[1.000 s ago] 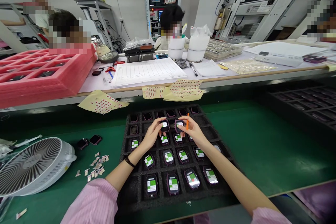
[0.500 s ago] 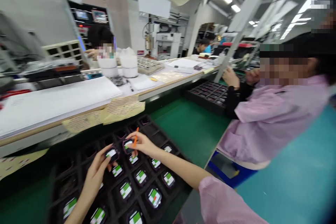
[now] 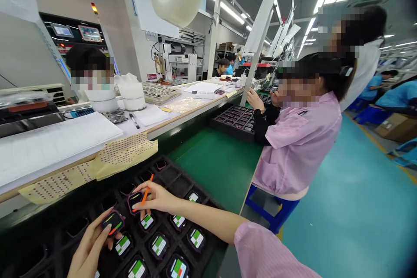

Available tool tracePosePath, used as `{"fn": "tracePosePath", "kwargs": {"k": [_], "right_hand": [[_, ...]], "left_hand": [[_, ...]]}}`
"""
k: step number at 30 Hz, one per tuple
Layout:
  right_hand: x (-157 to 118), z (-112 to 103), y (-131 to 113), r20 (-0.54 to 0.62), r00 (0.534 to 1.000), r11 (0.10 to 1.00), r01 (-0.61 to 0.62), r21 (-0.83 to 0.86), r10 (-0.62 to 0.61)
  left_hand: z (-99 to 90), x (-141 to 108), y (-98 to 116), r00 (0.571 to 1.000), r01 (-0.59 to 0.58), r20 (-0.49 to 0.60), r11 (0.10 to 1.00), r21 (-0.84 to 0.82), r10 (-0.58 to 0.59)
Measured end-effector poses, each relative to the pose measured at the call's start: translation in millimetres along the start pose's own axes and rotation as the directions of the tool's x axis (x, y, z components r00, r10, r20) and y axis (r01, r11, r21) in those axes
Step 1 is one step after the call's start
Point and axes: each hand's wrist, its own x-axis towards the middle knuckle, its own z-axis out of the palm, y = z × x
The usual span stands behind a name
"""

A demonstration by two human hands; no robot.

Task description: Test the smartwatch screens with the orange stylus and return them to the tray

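A black compartment tray (image 3: 176, 177) holds several dark square pieces with green-and-white labels, such as the labelled piece (image 3: 159, 245). My left hand (image 3: 93, 243) pinches a dark square device (image 3: 113, 220) above the tray's left part; an orange-red mark shows on its face. Just to the right, my right hand (image 3: 156, 196) is closed on an orange stick (image 3: 147, 191) and also holds a second dark device (image 3: 134, 200) by its edge. The two devices are apart. Fingertips under them are partly hidden.
Beyond the tray runs a bench edge with yellow dotted sheets (image 3: 124, 152) hanging over it. A second black tray (image 3: 236, 119) lies before a person in a pink top (image 3: 302, 139) at the right. White rolls (image 3: 132, 93) stand on the bench.
The view has swung right, so hands and tray appear further left and lower. The face of the left device now shows more plainly. Both hands keep their holds.
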Motion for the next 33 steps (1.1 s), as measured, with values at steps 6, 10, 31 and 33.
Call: {"fn": "tracePosePath", "kwargs": {"k": [6,10,31,33], "right_hand": [[5,-7,11,0.017,1.0,1.0,0.002,-0.024,-0.002],[3,-6,11,-0.015,1.0,1.0,-0.004,-0.019,0.003],[-13,1,12,-0.044,0.997,0.976,0.054,-0.212,-0.065],[-13,1,13,-0.046,0.997,0.974,0.05,-0.222,-0.061]], "left_hand": [[1.6,0,-2,1.0,-0.03,-0.006,0.999,-0.016,0.03],[2.5,-5,10,0.999,-0.033,-0.038,0.999,-0.015,0.032],[7.0,-11,-4,0.977,-0.211,-0.008,0.975,-0.066,0.211],[7.0,-11,-5,0.975,-0.22,-0.017,0.973,-0.067,0.219]]}}
